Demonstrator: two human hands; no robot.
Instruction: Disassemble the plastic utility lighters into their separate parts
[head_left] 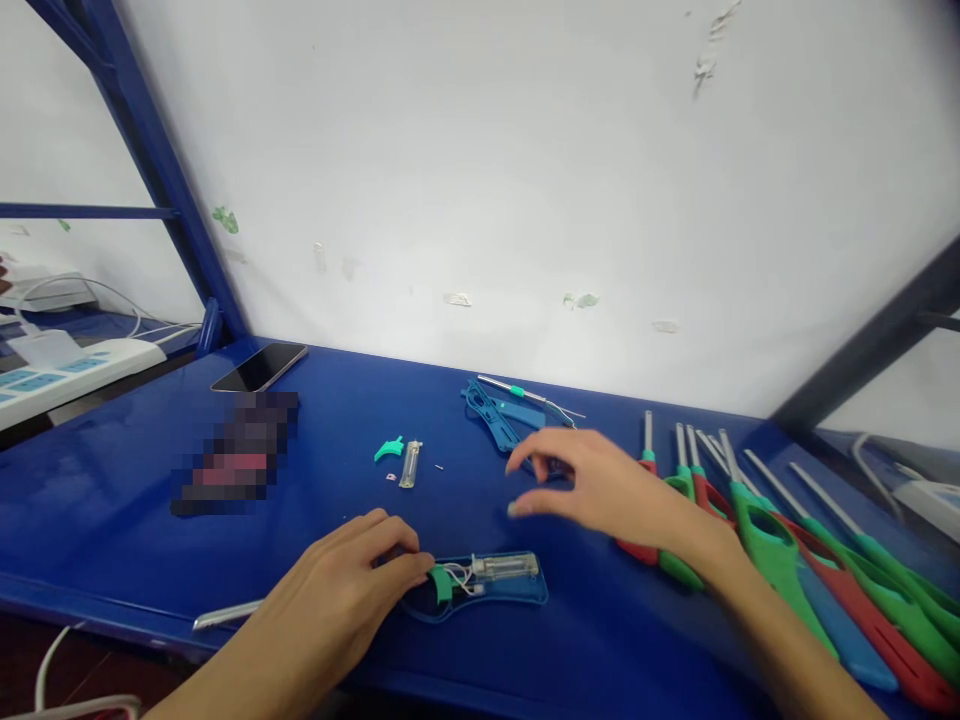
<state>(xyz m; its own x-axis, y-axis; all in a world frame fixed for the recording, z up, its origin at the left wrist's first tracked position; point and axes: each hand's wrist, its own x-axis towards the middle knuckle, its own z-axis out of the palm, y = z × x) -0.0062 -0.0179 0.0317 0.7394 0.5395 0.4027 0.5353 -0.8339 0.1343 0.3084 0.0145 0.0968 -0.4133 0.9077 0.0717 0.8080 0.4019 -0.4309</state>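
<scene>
Blue worktop (330, 420) under me, glossy, running back to a white wall (525, 180) marked with torn paper and tape; a blue metal frame (142, 120) climbs on the left. And here's the opened lighter casing (536, 590), flat near the front edge, with its clear fuel tank (506, 567), white wires and green trigger (442, 583) showing. My left hand (360, 570) is closed at the trigger end, thumb and fingertips on it, covering that end, so how firm the grip is I can't tell. My right hand (592, 480) hovers behind it, thumb and fingers well apart, nothing in its grasp that I can see. It partly covers a blue casing half (495, 420) at the back. A loose green trigger (389, 449) and a second clear tank (410, 464) sit in the middle. Now the awkward bits: my forearm hides most of a silvery strip (225, 615); a pixelated patch (236, 455) masks something beside the smartphone (260, 368); my right arm overlaps the row of lighters (765, 540); the power strip (82, 370) runs off the left edge.
</scene>
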